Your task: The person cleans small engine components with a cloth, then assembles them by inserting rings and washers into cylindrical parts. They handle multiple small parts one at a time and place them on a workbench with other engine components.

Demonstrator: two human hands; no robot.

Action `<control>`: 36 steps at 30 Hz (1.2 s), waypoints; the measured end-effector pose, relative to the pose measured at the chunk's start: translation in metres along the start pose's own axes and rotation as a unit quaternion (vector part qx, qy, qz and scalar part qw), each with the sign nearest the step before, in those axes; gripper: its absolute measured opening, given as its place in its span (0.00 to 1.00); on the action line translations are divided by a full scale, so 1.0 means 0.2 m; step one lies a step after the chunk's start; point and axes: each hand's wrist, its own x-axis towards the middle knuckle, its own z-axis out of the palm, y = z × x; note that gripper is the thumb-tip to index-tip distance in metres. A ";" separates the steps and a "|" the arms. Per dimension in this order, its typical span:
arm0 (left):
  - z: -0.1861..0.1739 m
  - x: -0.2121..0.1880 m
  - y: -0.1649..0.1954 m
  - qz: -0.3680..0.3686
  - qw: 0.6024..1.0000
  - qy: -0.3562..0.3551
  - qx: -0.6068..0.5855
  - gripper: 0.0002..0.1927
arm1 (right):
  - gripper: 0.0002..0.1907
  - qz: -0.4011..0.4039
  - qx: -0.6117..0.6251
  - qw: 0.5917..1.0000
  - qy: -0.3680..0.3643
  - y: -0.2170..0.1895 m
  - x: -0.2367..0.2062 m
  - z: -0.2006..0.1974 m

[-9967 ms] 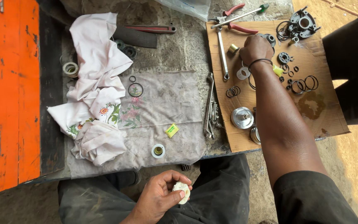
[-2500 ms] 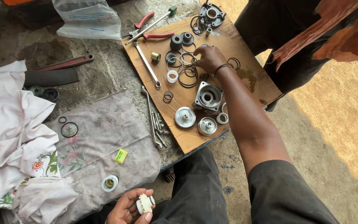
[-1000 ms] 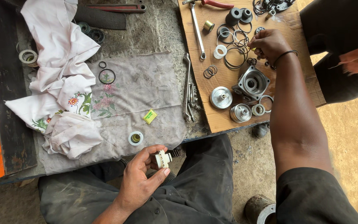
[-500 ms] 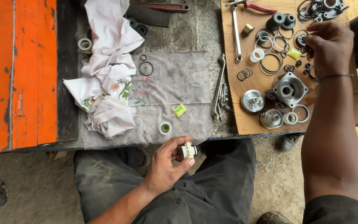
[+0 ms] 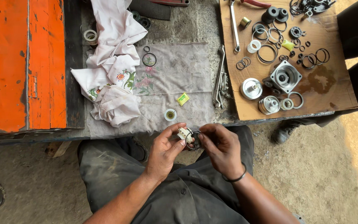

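Since half a second ago my right hand (image 5: 222,149) has come off the cardboard sheet (image 5: 332,89) on the far right and back to my lap, where it now meets my left hand (image 5: 166,151). The left hand is closed narrowly, thumb and fingertips pinching a small whitish fitting (image 5: 184,133). The right hand is also pinched shut, holding a thin dark ring (image 5: 193,140) by its right edge. The ring touches the fitting and looks partly slipped over its end, though I cannot tell how far it is seated. Both parts sit between the two hands, just on the near side of the tabletop (image 5: 187,25) edge and above my knees.

I judge the step in hand to be fitting the ring onto the small part. The next move calls for keeping the fitting steady in the left hand while the right eases the ring evenly around it, without twisting or pinching it.

Beyond the hands, a small white round cap (image 5: 170,115) and a yellow-green tab (image 5: 182,99) lie on the grey cloth (image 5: 175,70). A crumpled white rag (image 5: 112,79) lies to the left, spanners (image 5: 219,81) to the right. On the cardboard sit more rings (image 5: 267,53), a square metal housing (image 5: 285,77) and round metal discs (image 5: 251,88). An orange panel (image 5: 21,62) fills the far left.
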 end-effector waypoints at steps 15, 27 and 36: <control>-0.05 -0.18 0.07 -0.072 0.990 0.010 -0.119 0.13 | 0.06 -0.104 -0.143 0.984 0.012 -0.14 -0.17 0.17; -0.08 -0.23 0.07 -0.108 0.978 -0.017 -0.179 0.20 | 0.05 -0.112 -0.132 0.985 0.001 -0.15 -0.24 0.18; -0.08 -0.25 0.07 -0.097 0.987 -0.035 -0.122 0.25 | 0.06 -0.109 -0.110 0.988 -0.018 -0.16 -0.25 0.21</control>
